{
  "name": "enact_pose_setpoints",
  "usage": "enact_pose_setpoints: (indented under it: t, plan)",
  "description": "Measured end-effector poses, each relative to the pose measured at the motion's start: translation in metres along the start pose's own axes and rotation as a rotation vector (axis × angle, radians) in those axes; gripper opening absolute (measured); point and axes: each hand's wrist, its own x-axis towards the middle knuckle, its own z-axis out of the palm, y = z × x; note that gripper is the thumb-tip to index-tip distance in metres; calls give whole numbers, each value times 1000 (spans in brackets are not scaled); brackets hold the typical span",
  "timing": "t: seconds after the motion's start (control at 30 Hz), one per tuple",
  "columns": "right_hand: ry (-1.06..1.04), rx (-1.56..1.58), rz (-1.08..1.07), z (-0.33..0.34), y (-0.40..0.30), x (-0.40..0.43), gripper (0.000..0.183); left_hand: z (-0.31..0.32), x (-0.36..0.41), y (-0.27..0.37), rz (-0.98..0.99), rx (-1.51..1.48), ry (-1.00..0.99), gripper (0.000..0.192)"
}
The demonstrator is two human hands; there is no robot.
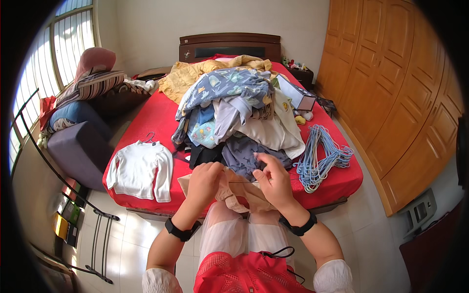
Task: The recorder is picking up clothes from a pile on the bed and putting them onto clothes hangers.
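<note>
My left hand (206, 183) grips the top of a beige garment (234, 196) that hangs over my knees at the bed's near edge. My right hand (274, 181) is at the garment's right side, thumb and forefinger apart, with nothing seen between them. A thin dark line crosses the cloth between both hands; I cannot tell what it is. Just beyond my hands rises a heap of clothes (234, 113). To the left, a white long-sleeved top (144, 170) lies flat with a dark hanger (148, 137) in its neck. Several blue and white hangers (320, 157) are piled at the right.
The bed (135, 124) has a red sheet. A yellow quilt (176, 82) and a white box (296, 93) lie behind the heap. Cushions (91, 82) are stacked at the left, near a black metal rack (55, 155). Wooden wardrobes (381, 84) line the right wall.
</note>
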Motion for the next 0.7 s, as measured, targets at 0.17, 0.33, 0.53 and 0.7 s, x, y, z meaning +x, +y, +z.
enact_pose_setpoints:
  t: [0.17,0.33,0.53,0.7]
  plan:
    - [-60,-80,-215,-1,20,-25,17,-1,1,-11,-121,-177,67,12]
    - [-646,-475,-305,10,34,-55,16,0,-7,-20,-192,-217,34,23]
    - [-596,-831,-241,14,66,-71,22,2,-14,-29,-247,-328,45,22]
    - [-468,-876,-251,-2,79,-62,26,-4,-19,-31,-366,-389,63,27]
